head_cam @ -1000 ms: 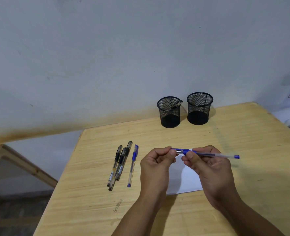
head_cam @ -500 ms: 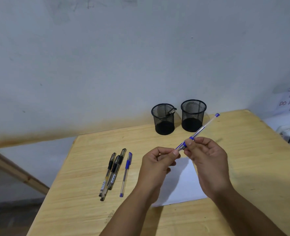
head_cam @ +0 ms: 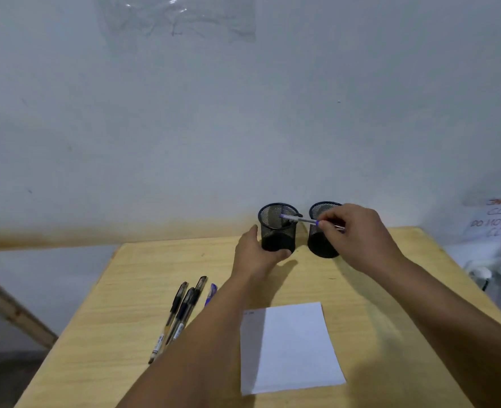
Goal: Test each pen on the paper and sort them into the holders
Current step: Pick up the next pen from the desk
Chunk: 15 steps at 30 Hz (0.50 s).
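Fingers of the right hand [head_cam: 358,234] pinch a blue pen [head_cam: 299,219] over the left holder [head_cam: 278,228], which the left hand [head_cam: 255,254] cups, while four pens [head_cam: 184,313] beside the paper [head_cam: 290,346] await testing.

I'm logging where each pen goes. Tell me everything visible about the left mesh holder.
The left mesh holder is a black wire-mesh cup with a solid rim, standing upright at the table's far edge beside its twin. The left hand steadies its base. The right hand points a blue pen over its rim. Something dark already leans inside.
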Available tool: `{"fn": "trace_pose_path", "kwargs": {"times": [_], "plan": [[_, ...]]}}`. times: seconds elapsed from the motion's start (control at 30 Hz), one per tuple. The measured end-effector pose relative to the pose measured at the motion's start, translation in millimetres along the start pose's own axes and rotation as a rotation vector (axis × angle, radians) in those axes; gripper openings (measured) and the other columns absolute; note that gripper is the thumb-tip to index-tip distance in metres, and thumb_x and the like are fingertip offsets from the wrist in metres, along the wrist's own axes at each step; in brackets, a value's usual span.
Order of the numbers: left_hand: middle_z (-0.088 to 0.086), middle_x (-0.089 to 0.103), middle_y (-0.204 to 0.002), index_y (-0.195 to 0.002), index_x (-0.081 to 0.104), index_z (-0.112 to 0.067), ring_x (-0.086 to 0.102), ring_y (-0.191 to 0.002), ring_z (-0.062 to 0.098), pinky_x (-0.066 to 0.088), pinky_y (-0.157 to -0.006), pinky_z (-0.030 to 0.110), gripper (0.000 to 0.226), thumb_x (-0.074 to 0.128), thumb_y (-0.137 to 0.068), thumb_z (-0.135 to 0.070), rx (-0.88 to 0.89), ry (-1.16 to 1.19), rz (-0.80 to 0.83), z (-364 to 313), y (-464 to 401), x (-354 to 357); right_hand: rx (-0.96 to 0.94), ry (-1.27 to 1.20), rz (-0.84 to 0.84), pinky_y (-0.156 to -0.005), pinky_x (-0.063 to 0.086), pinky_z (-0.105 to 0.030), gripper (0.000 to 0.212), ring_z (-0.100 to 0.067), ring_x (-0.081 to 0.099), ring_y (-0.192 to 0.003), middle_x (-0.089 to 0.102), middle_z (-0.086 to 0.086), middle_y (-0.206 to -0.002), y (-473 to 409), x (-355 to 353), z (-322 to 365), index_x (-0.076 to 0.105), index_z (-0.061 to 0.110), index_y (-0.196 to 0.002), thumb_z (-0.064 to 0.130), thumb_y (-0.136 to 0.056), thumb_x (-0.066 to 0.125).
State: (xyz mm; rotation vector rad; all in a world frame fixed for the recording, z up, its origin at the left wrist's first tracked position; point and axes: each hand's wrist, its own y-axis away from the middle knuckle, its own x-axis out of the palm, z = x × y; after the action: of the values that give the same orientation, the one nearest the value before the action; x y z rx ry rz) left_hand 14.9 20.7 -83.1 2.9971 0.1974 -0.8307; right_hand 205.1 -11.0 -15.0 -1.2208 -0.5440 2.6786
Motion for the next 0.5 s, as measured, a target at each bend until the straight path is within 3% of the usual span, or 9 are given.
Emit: {"fn": "trace_pose_path", "kwargs": {"times": [0.1, 0.17, 0.27, 0.5], "plan": [[-0.015, 0.059, -0.105, -0.115, 0.057, -0.024, 0.06, -0.099, 0.009, 0.043, -0.069, 0.017, 0.06, 0.089, -0.064, -0.026, 0.072, 0.053, -0.028, -3, -7, 3, -0.093, 0.156, 0.072, -0.069, 0.041, -0.028, 0.015, -0.019, 0.06, -0.083, 0.067, 0.0, -0.086, -19, 9, 7, 0.075, 0.016, -0.092, 0.019, -0.092, 0.06], [-0.014, 0.065, -0.103, -0.108, 0.058, -0.031, 0.065, -0.098, 0.011, 0.051, -0.077, 0.022, 0.055, 0.088, -0.063, -0.027, 0.087, 0.097, -0.04, -2, -11, 7, -0.131, 0.224, 0.106, -0.074, 0.048, -0.034, 0.016, -0.025, 0.063, -0.088, 0.07, -0.005, -0.09, -30, 17, 12, 0.075, 0.014, -0.095, 0.02, -0.092, 0.06], [-0.008, 0.067, -0.11, -0.114, 0.058, -0.026, 0.064, -0.102, 0.015, 0.052, -0.086, 0.03, 0.053, 0.084, -0.069, -0.03, 0.079, 0.121, -0.073, 0, -15, 11, -0.149, 0.252, 0.139, -0.078, 0.052, -0.038, 0.014, -0.025, 0.064, -0.092, 0.073, -0.007, -0.092, -43, 30, 20, 0.074, 0.014, -0.095, 0.022, -0.09, 0.064], [-0.003, 0.066, -0.117, -0.122, 0.056, -0.02, 0.065, -0.104, 0.02, 0.053, -0.089, 0.035, 0.055, 0.082, -0.074, -0.027, 0.077, 0.137, -0.044, 7, -19, 10, -0.091, 0.305, 0.219, -0.078, 0.052, -0.038, 0.015, -0.028, 0.064, -0.094, 0.072, -0.009, -0.093, -56, 56, 26, 0.073, 0.017, -0.093, 0.029, -0.084, 0.071]]}}
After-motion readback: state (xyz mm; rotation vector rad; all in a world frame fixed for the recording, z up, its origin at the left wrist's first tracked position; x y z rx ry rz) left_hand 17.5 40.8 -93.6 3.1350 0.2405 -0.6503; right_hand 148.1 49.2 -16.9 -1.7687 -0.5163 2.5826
